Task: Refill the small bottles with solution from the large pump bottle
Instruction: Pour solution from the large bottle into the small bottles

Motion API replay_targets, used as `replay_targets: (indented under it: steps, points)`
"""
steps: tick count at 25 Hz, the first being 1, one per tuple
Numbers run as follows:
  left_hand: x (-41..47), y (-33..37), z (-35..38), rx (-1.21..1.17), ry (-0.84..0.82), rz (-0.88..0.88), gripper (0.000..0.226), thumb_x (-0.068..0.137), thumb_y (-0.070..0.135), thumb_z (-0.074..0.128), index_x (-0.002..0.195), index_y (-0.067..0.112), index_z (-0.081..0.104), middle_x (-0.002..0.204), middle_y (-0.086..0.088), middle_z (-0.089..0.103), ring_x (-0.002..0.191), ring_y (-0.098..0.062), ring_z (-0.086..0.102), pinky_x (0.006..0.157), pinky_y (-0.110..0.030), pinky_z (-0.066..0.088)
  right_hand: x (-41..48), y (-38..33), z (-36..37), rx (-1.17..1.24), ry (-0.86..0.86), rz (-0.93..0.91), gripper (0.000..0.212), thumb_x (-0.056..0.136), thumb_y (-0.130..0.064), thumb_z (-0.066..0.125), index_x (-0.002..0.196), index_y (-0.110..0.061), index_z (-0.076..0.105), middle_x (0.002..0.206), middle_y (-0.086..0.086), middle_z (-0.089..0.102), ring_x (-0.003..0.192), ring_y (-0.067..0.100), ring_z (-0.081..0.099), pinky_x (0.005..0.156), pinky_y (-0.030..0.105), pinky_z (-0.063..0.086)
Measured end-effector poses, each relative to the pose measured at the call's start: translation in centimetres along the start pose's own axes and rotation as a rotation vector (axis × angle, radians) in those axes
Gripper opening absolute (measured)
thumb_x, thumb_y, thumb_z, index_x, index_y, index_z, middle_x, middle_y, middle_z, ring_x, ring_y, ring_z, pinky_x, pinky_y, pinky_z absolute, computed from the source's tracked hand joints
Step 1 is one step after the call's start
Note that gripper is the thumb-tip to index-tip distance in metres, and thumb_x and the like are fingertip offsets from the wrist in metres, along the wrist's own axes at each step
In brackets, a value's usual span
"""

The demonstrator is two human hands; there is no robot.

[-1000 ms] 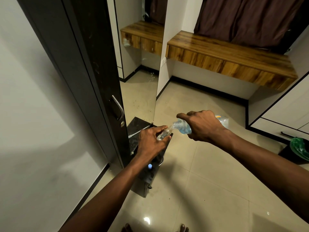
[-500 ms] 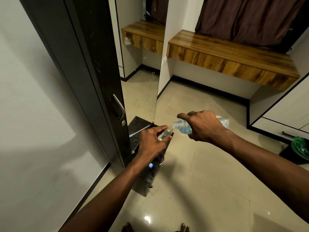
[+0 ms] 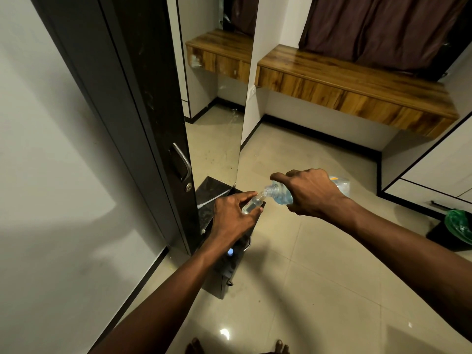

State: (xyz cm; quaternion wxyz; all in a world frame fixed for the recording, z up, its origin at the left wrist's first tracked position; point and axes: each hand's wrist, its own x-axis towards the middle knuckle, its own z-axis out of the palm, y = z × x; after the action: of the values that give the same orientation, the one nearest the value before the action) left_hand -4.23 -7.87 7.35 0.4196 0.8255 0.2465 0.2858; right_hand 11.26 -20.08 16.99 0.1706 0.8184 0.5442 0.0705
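Small bottle (image 3: 251,205) sits mid-frame, tilted, mouth up-right, left hand (image 3: 233,218) wrapped round its body w/ fingers closed on it; angled so its neck meets the large bottle (image 3: 279,194), which the right hand (image 3: 313,191) grips firmly & holds tipped nearly flat, mouth touching the small neck, prob so blue liquid runs straight across; pump head not visible; both held over a dark low cabinet (image 3: 224,272) at centre-bottom, likely to catch drips; mirror (image 3: 214,139) & dark door (image 3: 143,98) close on the left; green item (image 3: 459,226) at right edge, well apart; nothing blocks the pour
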Motion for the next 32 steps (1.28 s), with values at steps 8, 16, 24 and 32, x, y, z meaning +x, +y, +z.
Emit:
replay_targets:
  steps: [8,16,24,32]
  points:
    - [0.0,-0.4,0.4,0.016,-0.006,-0.005,0.045,0.077,0.032,0.086,0.119,0.019,0.074,0.105,0.004,0.077,0.085,0.003,0.066,0.080,-0.009,0.053,-0.1,0.0,0.1,-0.001,0.006,-0.004,0.074,0.084,-0.034,0.070,0.150,-0.031,0.037,0.119,0.004,0.070,0.089,0.031,0.069,0.065,0.029,0.036]
    - [-0.8,-1.4,1.0,-0.036,-0.027,-0.075,0.043,0.078,0.032,0.085,0.118,0.023,0.072,0.096,0.014,0.070,0.086,0.007,0.065,0.075,-0.009,0.053,0.1,-0.6,2.4,0.352,0.087,0.028,0.076,0.068,-0.051,0.073,0.139,-0.035,0.049,0.104,0.001,0.074,0.085,0.029,0.068,0.072,0.035,0.057]
    - [-3.8,-7.7,2.5,-0.019,-0.049,-0.299,0.036,0.077,0.032,0.086,0.110,0.028,0.070,0.095,0.017,0.071,0.087,0.000,0.070,0.077,-0.024,0.061,0.4,-2.9,8.0,0.957,0.138,0.212,0.088,0.060,-0.055,0.093,0.136,-0.031,0.056,0.120,0.000,0.073,0.102,0.022,0.068,0.092,0.036,0.057]
    - [-9.2,-17.3,6.1,0.122,-0.110,-0.512,0.031,0.082,0.019,0.081,0.111,0.019,0.070,0.098,0.007,0.070,0.088,-0.010,0.065,0.077,-0.018,0.050,1.1,-4.9,13.7,1.183,0.296,0.293,0.080,0.059,-0.048,0.098,0.127,-0.025,0.063,0.114,-0.010,0.073,0.100,0.010,0.071,0.098,0.038,0.057]
